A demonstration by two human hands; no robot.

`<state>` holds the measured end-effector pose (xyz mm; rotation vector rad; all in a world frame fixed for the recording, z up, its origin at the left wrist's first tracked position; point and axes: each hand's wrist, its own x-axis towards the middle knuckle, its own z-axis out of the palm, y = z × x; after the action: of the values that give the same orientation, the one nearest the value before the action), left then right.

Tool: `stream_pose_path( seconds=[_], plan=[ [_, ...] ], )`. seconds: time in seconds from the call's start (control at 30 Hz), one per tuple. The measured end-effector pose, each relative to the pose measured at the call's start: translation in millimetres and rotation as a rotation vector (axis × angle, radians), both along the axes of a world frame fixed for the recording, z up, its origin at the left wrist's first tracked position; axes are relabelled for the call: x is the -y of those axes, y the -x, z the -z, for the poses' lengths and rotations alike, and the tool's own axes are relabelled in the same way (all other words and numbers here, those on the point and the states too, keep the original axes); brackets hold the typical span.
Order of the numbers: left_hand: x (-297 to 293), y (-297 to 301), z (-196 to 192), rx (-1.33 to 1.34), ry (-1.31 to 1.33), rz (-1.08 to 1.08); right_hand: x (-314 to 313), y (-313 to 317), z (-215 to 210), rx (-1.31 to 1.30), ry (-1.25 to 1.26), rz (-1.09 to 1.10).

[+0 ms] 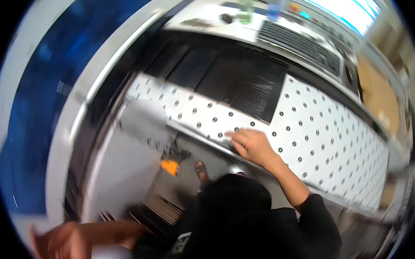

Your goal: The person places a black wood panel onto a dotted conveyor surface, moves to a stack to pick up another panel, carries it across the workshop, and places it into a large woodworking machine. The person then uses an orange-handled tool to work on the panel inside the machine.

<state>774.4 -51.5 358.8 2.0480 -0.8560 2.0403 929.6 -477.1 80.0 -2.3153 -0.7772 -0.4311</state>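
My right hand (251,146) is at the front edge of a white work surface (328,138) dotted with rows of small dark-ringed studs. Its fingers are bent together near that edge, and what they hold, if anything, is hidden. Far off at the lower left is my left hand (62,247), away from the surface and smeared by motion, so its fingers are unclear. Smooth black panels (233,82) lie beyond the narrow studded strip, left of the wider studded part.
At the back a ledge carries a keyboard (301,46), a green bottle (245,10), a blue bottle (275,7) and a lit screen (345,3). Brown cardboard (378,94) stands at right. Below the surface, an orange piece (170,167) sits by a dark coiled cable (176,151).
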Motion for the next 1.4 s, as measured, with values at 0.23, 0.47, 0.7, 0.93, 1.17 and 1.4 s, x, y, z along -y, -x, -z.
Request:
stream_pose_path(
  seconds=[0.23, 0.47, 0.7, 0.93, 1.17, 1.4],
  plan=[
    [-303.4, -238.7, 193.8, -0.098, 0.000, -0.808, -57.7, 5.8, 130.5, -0.088, -0.264, 0.700],
    [-209.3, -348.9, 217.4, -0.405, 0.442, -0.870, -70.3, 9.9, 123.2, -0.172, -0.115, 0.947],
    [-131.2, -448.8, 330.8, -1.457, 0.135, 0.664, -79.8, 8.8, 120.1, -0.146, -0.137, 1.027],
    [30.3, -270.2, 302.1, -2.593, -0.656, 0.717, -77.6, -0.5, 125.6, -0.053, -0.211, 1.173],
    [31.0, -321.3, 319.3, -2.479, -0.171, 0.795, -72.7, 7.6, 122.9, -0.068, -0.197, 1.166],
    [15.5, -391.9, 359.5, -2.306, 0.299, 0.465, -71.7, 4.0, 129.8, -0.029, -0.159, 1.150]
  ],
)
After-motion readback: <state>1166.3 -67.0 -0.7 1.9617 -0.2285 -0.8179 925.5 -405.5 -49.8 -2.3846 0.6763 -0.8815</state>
